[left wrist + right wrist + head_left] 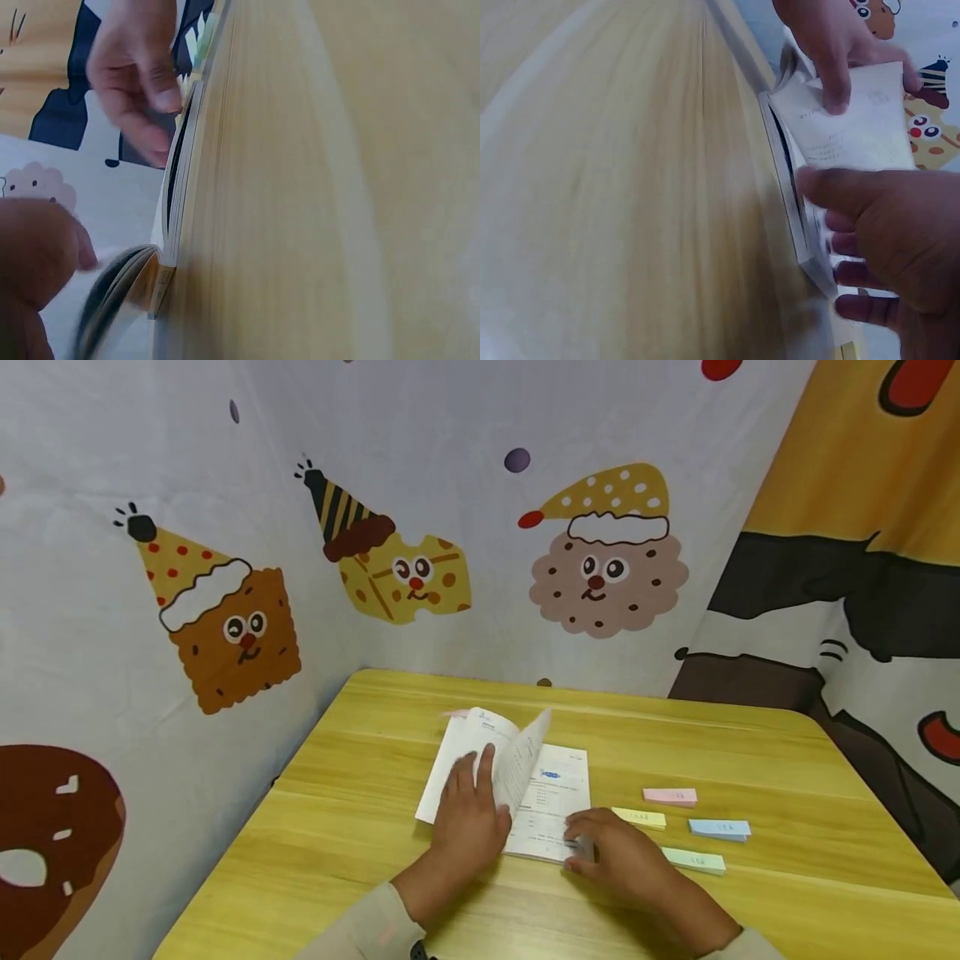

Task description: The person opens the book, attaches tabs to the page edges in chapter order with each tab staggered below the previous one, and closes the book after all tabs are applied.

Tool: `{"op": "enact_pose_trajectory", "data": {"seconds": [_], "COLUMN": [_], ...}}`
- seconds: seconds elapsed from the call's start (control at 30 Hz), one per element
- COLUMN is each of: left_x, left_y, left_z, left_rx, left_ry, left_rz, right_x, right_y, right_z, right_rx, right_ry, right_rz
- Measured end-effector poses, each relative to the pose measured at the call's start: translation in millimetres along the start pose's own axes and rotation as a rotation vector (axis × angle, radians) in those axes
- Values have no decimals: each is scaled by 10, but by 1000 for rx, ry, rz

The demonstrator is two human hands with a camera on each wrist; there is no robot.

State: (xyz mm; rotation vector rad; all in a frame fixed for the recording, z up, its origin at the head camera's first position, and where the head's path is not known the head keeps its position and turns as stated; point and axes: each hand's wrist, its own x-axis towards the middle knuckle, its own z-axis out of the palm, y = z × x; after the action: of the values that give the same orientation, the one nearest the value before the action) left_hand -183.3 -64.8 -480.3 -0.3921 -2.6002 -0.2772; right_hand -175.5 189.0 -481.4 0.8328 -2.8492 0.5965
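Note:
An open book point(555, 802) lies on the wooden table, with one page point(525, 760) standing up between its two sides. My left hand point(468, 810) rests over the left-hand pages with fingers extended, its thumb beside the raised page. At the lower right corner of the book is my right hand point(622, 852), its fingers loosely bent at the page edge. From the right wrist view, the right thumb point(825, 184) is close in front of the printed page point(855, 120), apart from the other fingers. The left hand point(840, 45) overlaps that page's far end.
Right of the book lie several sticky-note strips: pink point(670, 796), yellow point(639, 817), blue point(720, 829) and green point(693, 860). A pink tab point(454, 713) sticks out at the book's upper left. Behind the table point(360, 760) hangs a cartoon-printed cloth point(450, 652).

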Motion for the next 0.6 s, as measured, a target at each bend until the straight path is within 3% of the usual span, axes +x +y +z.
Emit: {"op": "enact_pose_trajectory", "data": {"seconds": [0.07,0.13,0.23,0.33,0.43,0.6], "left_x": [3,11,27,17,-8,-24], "left_y": [-1,3,13,21,25,28], "left_z": [-11,-41,-89,-117,-114,-88], "left_rx": [52,111,191,180,104,29], "left_ry": [4,-37,-118,-196,-267,-324], "left_rz": [-11,10,117,227,243,185], "right_x": [-15,-19,-8,13,33,48], "right_y": [16,27,32,23,5,-20], "right_z": [-6,-17,-38,-40,-25,3], "right_rx": [3,2,-1,-23,-43,-18], "right_ry": [-66,-77,-59,-13,97,377], "right_rz": [-7,-26,-62,-90,-118,-214]}}
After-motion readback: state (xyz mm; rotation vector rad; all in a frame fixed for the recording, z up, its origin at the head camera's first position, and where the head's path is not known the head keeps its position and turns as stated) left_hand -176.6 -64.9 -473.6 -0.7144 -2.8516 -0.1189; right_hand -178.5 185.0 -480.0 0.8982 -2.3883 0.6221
